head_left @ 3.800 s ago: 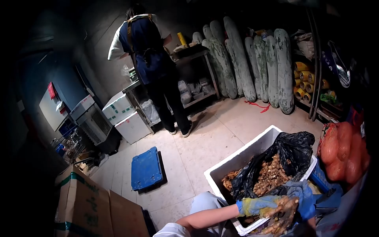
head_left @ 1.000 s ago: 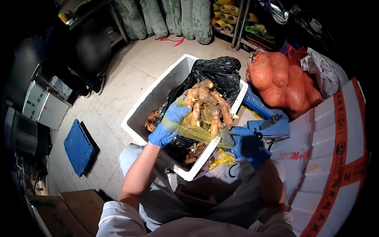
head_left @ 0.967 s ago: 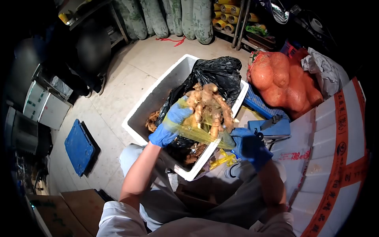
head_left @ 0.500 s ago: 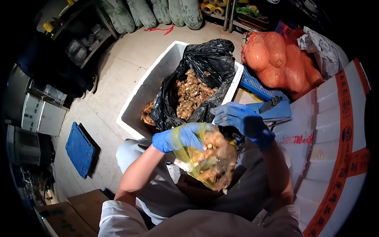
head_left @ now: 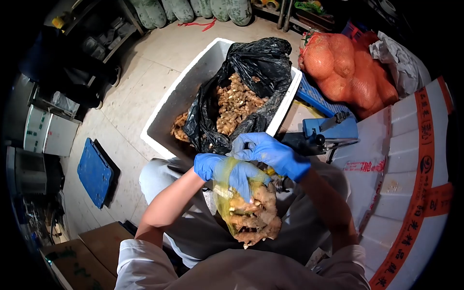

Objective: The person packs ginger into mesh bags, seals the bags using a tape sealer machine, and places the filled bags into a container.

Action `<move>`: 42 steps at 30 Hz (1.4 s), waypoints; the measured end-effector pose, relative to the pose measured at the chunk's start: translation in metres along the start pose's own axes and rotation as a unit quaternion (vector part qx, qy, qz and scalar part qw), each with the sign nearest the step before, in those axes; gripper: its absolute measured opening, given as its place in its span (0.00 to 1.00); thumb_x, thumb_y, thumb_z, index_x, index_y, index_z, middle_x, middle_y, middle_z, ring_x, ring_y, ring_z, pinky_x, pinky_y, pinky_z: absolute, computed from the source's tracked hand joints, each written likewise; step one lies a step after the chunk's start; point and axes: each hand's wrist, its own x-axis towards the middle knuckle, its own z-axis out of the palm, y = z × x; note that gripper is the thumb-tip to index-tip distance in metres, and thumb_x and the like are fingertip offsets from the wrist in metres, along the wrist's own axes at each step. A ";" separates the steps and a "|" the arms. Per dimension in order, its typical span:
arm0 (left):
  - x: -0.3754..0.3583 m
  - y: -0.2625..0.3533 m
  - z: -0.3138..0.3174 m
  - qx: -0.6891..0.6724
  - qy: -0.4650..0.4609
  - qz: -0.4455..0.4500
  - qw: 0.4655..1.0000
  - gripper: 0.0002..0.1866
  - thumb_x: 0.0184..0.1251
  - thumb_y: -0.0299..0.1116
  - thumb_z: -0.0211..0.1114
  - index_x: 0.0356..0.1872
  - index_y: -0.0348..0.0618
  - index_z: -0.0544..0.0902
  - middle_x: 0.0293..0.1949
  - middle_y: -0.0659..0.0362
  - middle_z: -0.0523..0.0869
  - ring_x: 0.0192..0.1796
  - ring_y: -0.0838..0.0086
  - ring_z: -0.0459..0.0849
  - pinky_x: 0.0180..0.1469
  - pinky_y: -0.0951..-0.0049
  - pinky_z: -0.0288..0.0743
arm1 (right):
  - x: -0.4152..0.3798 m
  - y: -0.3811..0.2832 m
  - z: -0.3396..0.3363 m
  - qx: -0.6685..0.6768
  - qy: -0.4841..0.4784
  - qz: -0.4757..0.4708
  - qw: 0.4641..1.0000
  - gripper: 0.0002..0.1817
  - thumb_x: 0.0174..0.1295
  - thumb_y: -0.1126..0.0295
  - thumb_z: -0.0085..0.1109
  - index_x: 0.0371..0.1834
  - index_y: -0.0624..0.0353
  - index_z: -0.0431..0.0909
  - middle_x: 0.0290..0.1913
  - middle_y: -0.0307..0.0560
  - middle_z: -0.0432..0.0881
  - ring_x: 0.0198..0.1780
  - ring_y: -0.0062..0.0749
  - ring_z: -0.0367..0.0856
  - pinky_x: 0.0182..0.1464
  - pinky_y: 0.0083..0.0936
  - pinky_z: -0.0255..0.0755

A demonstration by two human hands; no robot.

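Note:
In the head view, my left hand [head_left: 227, 173], in a blue glove, has yellow mesh over its fingers and holds a large knobbly piece of ginger [head_left: 258, 215] above my lap. The yellow mesh bag [head_left: 222, 195] hangs around the left side of the ginger. My right hand [head_left: 275, 153], also gloved in blue, is closed with bent fingers at the upper edge of the mesh, close to my left wrist. Just beyond my hands stands a white foam box [head_left: 166, 104]. Inside it, a black plastic bag [head_left: 261, 60] lies open around a heap of ginger [head_left: 237, 104].
Right of the box are a blue scale-like device [head_left: 331, 129], an orange net sack [head_left: 338, 67] of round produce and white foam boxes [head_left: 411, 169] with red tape. A blue lid [head_left: 95, 173] lies on the left floor. A person's dark-clothed legs [head_left: 92, 77] stand at upper left.
My right hand has moved left and down, from beside the bag to its upper edge, and its fingers have closed. The ginger has shifted slightly left and down.

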 end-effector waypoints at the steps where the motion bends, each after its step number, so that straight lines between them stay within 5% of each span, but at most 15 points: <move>1: -0.004 0.001 -0.001 -0.088 0.022 -0.017 0.996 0.28 0.49 0.27 0.65 0.53 0.32 0.66 0.48 0.54 0.74 0.48 0.74 0.72 0.49 0.76 0.70 | 0.001 0.000 0.001 -0.045 0.036 -0.019 0.998 0.10 0.57 0.72 0.51 0.40 0.65 0.69 0.36 0.40 0.72 0.42 0.20 0.69 0.48 0.17 0.63; 6: -0.009 0.013 -0.006 -0.124 0.071 -0.001 0.990 0.25 0.51 0.24 0.63 0.53 0.35 0.67 0.45 0.56 0.76 0.45 0.78 0.74 0.46 0.78 0.71 | -0.002 0.007 -0.001 -0.054 0.094 -0.073 0.991 0.14 0.59 0.72 0.49 0.47 0.66 0.65 0.40 0.42 0.71 0.45 0.20 0.68 0.50 0.18 0.62; 9: -0.015 0.029 -0.004 -0.174 0.113 -0.069 0.976 0.26 0.50 0.23 0.64 0.53 0.36 0.68 0.46 0.58 0.76 0.45 0.79 0.73 0.47 0.78 0.70 | -0.012 -0.019 0.014 -0.068 0.307 -0.009 0.949 0.24 0.60 0.71 0.47 0.58 0.69 0.55 0.52 0.46 0.67 0.54 0.24 0.64 0.57 0.20 0.57; 12: -0.025 0.025 -0.009 -0.165 0.149 -0.056 0.973 0.27 0.49 0.24 0.64 0.53 0.36 0.67 0.47 0.59 0.75 0.47 0.80 0.71 0.48 0.78 0.69 | -0.017 -0.005 0.012 0.082 0.361 -0.139 0.919 0.14 0.61 0.65 0.46 0.44 0.65 0.67 0.37 0.40 0.72 0.40 0.20 0.68 0.45 0.20 0.64; 15: -0.037 0.003 -0.024 -0.225 0.200 0.084 0.950 0.27 0.44 0.24 0.66 0.50 0.34 0.70 0.46 0.58 0.75 0.47 0.78 0.70 0.49 0.77 0.67 | -0.032 -0.027 -0.003 0.060 0.260 -0.065 0.961 0.15 0.59 0.65 0.49 0.43 0.67 0.68 0.38 0.40 0.73 0.42 0.20 0.69 0.46 0.18 0.64; 18: -0.037 0.015 -0.026 -0.154 0.224 0.014 0.962 0.27 0.44 0.25 0.67 0.49 0.33 0.71 0.46 0.58 0.75 0.47 0.78 0.70 0.50 0.76 0.66 | -0.044 -0.033 -0.013 0.141 0.111 -0.095 0.979 0.12 0.56 0.69 0.53 0.40 0.65 0.72 0.39 0.41 0.75 0.42 0.21 0.71 0.46 0.16 0.65; 20: -0.033 0.017 -0.024 -0.160 0.233 0.015 0.959 0.26 0.43 0.25 0.67 0.48 0.33 0.72 0.44 0.59 0.76 0.46 0.79 0.71 0.50 0.77 0.65 | -0.043 -0.053 -0.007 -0.050 0.135 0.038 0.989 0.10 0.54 0.72 0.53 0.38 0.64 0.73 0.36 0.42 0.76 0.40 0.22 0.73 0.44 0.16 0.66; 22: -0.027 0.017 -0.024 -0.123 0.227 0.002 0.966 0.25 0.44 0.25 0.67 0.48 0.32 0.72 0.43 0.59 0.77 0.44 0.80 0.71 0.50 0.78 0.65 | -0.039 -0.045 -0.003 -0.057 0.188 0.036 0.980 0.10 0.51 0.75 0.53 0.37 0.65 0.74 0.35 0.43 0.77 0.38 0.23 0.74 0.43 0.17 0.67; 24: -0.026 0.015 -0.025 -0.106 0.223 0.004 0.969 0.24 0.47 0.25 0.66 0.48 0.32 0.71 0.43 0.60 0.76 0.44 0.81 0.70 0.49 0.79 0.65 | -0.033 -0.026 -0.008 -0.142 0.227 -0.098 0.959 0.10 0.50 0.77 0.52 0.36 0.66 0.75 0.35 0.44 0.78 0.38 0.24 0.75 0.44 0.17 0.67; 27: -0.026 0.003 -0.029 -0.140 0.123 0.053 0.981 0.21 0.52 0.29 0.62 0.48 0.33 0.72 0.43 0.60 0.77 0.45 0.80 0.72 0.48 0.79 0.67 | -0.026 -0.039 0.000 -0.118 0.212 -0.033 0.970 0.09 0.49 0.78 0.52 0.34 0.67 0.76 0.35 0.46 0.78 0.38 0.25 0.75 0.44 0.18 0.68; 29: -0.026 0.009 -0.018 -0.149 0.182 -0.045 0.971 0.21 0.51 0.29 0.63 0.48 0.33 0.72 0.43 0.61 0.77 0.45 0.80 0.72 0.47 0.80 0.67 | -0.026 -0.040 -0.002 -0.096 0.167 -0.099 0.976 0.08 0.50 0.78 0.51 0.34 0.68 0.76 0.35 0.46 0.79 0.38 0.25 0.75 0.44 0.19 0.68; 31: -0.023 0.005 -0.019 -0.145 0.193 -0.025 0.970 0.20 0.51 0.27 0.62 0.47 0.33 0.72 0.41 0.61 0.77 0.43 0.81 0.72 0.47 0.79 0.67 | -0.025 -0.041 -0.002 -0.073 0.117 -0.161 0.977 0.08 0.51 0.78 0.51 0.33 0.68 0.76 0.35 0.46 0.79 0.38 0.25 0.76 0.44 0.20 0.69; 33: -0.025 0.003 -0.026 -0.117 0.222 0.017 0.968 0.21 0.50 0.26 0.63 0.48 0.33 0.72 0.39 0.61 0.77 0.40 0.82 0.72 0.45 0.79 0.68 | -0.023 -0.046 0.002 -0.077 0.248 -0.137 0.956 0.08 0.51 0.76 0.53 0.33 0.68 0.77 0.35 0.47 0.79 0.37 0.26 0.76 0.43 0.19 0.69; 37: -0.033 0.038 -0.029 -0.245 0.388 0.052 0.887 0.23 0.48 0.28 0.64 0.48 0.34 0.72 0.41 0.60 0.78 0.42 0.81 0.76 0.46 0.79 0.70 | -0.038 -0.055 -0.014 -0.118 0.290 -0.230 0.921 0.09 0.53 0.75 0.52 0.35 0.69 0.76 0.37 0.49 0.79 0.39 0.26 0.76 0.45 0.20 0.68; 42: -0.027 0.037 -0.029 -0.134 0.402 -0.009 0.906 0.20 0.52 0.28 0.63 0.48 0.36 0.73 0.40 0.62 0.79 0.43 0.83 0.74 0.47 0.82 0.67 | -0.040 -0.056 -0.005 -0.100 0.363 -0.168 0.911 0.10 0.52 0.74 0.53 0.36 0.68 0.76 0.37 0.47 0.79 0.39 0.26 0.76 0.46 0.19 0.68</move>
